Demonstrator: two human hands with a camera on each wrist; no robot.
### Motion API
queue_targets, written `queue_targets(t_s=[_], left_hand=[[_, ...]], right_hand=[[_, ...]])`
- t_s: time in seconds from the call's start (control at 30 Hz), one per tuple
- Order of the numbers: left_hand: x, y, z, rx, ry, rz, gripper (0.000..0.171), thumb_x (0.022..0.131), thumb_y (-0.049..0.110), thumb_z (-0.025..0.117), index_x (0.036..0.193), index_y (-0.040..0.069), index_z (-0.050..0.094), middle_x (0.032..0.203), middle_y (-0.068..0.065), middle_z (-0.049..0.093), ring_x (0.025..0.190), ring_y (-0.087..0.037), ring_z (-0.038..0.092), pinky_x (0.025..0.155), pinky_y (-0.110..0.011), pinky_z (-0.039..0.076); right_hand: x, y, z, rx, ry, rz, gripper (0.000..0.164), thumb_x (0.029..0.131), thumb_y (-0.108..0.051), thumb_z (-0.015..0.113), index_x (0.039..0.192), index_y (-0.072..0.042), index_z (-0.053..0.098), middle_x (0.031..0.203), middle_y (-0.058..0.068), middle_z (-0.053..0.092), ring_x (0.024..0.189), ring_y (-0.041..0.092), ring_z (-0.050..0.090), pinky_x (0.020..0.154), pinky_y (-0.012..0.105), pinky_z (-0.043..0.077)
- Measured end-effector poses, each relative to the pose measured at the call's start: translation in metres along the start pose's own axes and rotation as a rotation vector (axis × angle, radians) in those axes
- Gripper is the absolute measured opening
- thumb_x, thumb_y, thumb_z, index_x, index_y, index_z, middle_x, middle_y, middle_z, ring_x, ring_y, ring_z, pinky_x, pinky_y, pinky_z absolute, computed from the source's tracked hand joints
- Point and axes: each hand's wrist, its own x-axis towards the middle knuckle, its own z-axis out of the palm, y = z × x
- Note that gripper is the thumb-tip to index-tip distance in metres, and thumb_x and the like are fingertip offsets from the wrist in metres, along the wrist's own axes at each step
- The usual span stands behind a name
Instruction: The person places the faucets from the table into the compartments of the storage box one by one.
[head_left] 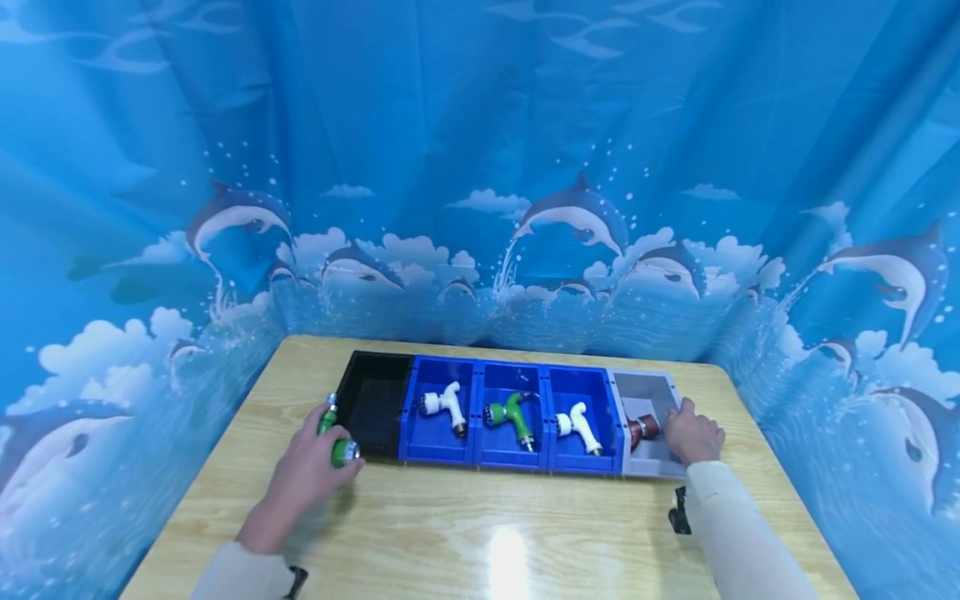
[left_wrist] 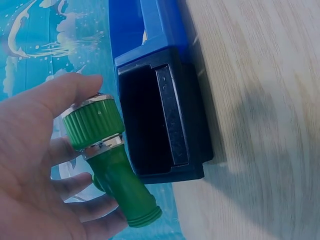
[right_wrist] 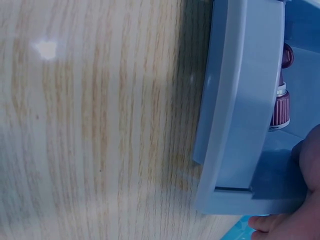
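My left hand (head_left: 303,471) holds a green faucet (left_wrist: 117,172) with a ribbed knob and silver rings. In the left wrist view the thumb lies over the knob end and the fingers curl behind the body. The faucet is just left of the black bin (head_left: 372,400), whose dark inside shows no item. At the far end of the row, my right hand (head_left: 693,433) grips the side wall of the grey bin (head_left: 652,468), with fingers outside it. Inside that bin lies a dark red faucet (head_left: 642,428), its ribbed knob visible in the right wrist view.
Three blue bins stand joined between the black and grey ones. They hold a white faucet (head_left: 447,404), another green faucet (head_left: 514,417) and a second white faucet (head_left: 579,427). The wooden table (head_left: 420,533) is bordered by a blue dolphin-print curtain (head_left: 450,167).
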Motion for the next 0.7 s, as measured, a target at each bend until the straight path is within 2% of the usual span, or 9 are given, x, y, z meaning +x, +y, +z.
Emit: queue_targets(t_s=[0.47, 0.7], left_hand=[[0.018, 0.011, 0.011, 0.011, -0.025, -0.025, 0.039, 0.078, 0.031, 0.079, 0.106, 0.006, 0.068, 0.153, -0.027, 0.021, 0.127, -0.053, 0.038, 0.09, -0.062, 0.045], [0.03, 0.012, 0.017, 0.0, -0.033, -0.043, 0.042, 0.079, 0.031, 0.079, 0.108, 0.005, 0.067, 0.154, -0.025, 0.022, 0.126, -0.051, 0.04, 0.089, -0.061, 0.046]], right_hand=[[0.002, 0.002, 0.002, -0.008, 0.008, 0.01, 0.052, 0.103, -0.025, 0.024, 0.14, 0.012, 0.025, 0.121, 0.044, 0.045, 0.113, 0.059, 0.042, 0.099, 0.064, 0.03], [0.001, 0.0, 0.002, -0.006, 0.012, 0.012, 0.052, 0.103, -0.025, 0.025, 0.14, 0.012, 0.026, 0.12, 0.044, 0.046, 0.112, 0.059, 0.043, 0.099, 0.064, 0.03]])
